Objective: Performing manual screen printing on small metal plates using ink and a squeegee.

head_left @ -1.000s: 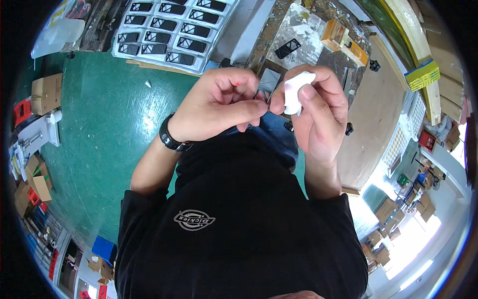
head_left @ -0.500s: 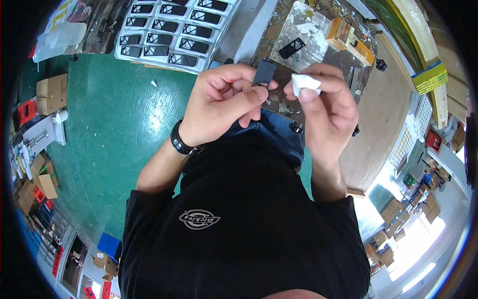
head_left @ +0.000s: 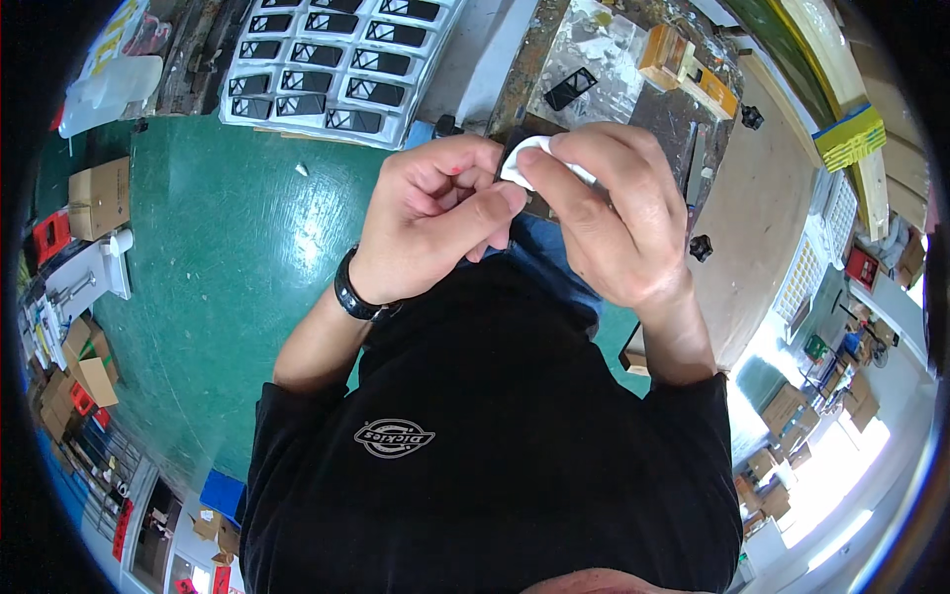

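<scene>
Left hand point(head_left: 426, 218): its grip pinches a dark piece point(head_left: 512, 142) between thumb and fingers; a small red mark point(head_left: 455, 170) shows on the skin near the index finger.
Right hand point(head_left: 628, 218): its grip pinches a folded white cloth point(head_left: 524, 158) between thumb and fingertips, back of the hand turned up.
Dark piece: between the two hands, in front of the chest – mostly hidden by the white cloth, which lies over it and appears to touch it.
Wrist: a black watch or band point(head_left: 354, 287) circles the left one.
Clothing: black T-shirt point(head_left: 495, 416) with a pale emblem point(head_left: 394, 438), blue trousers point(head_left: 547, 259) below the hands.
Surface point(head_left: 665, 121): worn and stained, beyond the right hand; on it lies a pale smeared sheet point(head_left: 618, 61) with a loose piece point(head_left: 570, 89), dark with a framed opening at one end.
Wooden tool point(head_left: 665, 56): on the same surface, to the right of the sheet, with an orange part point(head_left: 710, 94) angled off it.
White tray point(head_left: 247, 120): beyond the left hand – rows of similar dark pieces sit in its compartments.
Floor point(head_left: 218, 247): green and glossy, with a cardboard box point(head_left: 99, 198) at far left.
</scene>
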`<state>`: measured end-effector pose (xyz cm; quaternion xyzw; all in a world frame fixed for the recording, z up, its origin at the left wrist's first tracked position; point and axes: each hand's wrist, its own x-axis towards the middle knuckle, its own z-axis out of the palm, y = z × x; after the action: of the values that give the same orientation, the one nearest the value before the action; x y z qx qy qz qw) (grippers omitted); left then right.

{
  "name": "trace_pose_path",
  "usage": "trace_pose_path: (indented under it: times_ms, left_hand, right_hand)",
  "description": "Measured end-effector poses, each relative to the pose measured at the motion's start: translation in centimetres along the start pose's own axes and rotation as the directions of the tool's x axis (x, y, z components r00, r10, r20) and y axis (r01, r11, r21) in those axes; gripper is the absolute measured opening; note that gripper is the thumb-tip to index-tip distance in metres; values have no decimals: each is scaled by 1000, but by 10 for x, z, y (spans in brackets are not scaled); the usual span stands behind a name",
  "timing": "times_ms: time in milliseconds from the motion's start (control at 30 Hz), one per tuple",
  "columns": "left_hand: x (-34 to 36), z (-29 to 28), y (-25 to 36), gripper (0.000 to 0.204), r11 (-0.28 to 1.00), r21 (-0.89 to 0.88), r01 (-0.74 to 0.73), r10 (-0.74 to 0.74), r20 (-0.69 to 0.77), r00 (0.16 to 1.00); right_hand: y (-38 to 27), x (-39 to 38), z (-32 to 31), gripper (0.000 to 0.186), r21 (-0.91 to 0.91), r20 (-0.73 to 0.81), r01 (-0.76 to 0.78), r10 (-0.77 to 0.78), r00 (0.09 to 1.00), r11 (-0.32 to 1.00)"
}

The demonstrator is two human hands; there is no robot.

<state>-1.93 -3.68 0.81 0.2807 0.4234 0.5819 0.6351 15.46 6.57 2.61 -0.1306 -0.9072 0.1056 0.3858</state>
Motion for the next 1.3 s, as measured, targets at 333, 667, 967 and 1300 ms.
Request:
trace_pose_path:
  times_ms: [333, 667, 967, 1300]
  left_hand:
    - [1, 1, 2, 8, 995, 92, -31, 28, 28, 999]
    - [-1, 2, -4, 8, 993, 110, -40, 36, 34, 999]
    - [1, -4, 2, 8, 988, 145, -54, 48, 45, 998]
    - [3, -4, 13, 3, 996, 59, -70, 70, 12, 997]
  right_hand:
    - [0, 7, -8, 23, -64, 91, 115, -109, 990, 991]
    - [2, 5, -11, 21, -52, 96, 117, -112, 989, 992]
    - [7, 1, -12, 23, -58, 66, 123, -119, 991, 991]
    - [5, -2, -29, 26, 68, -62, -95, 99, 993, 993]
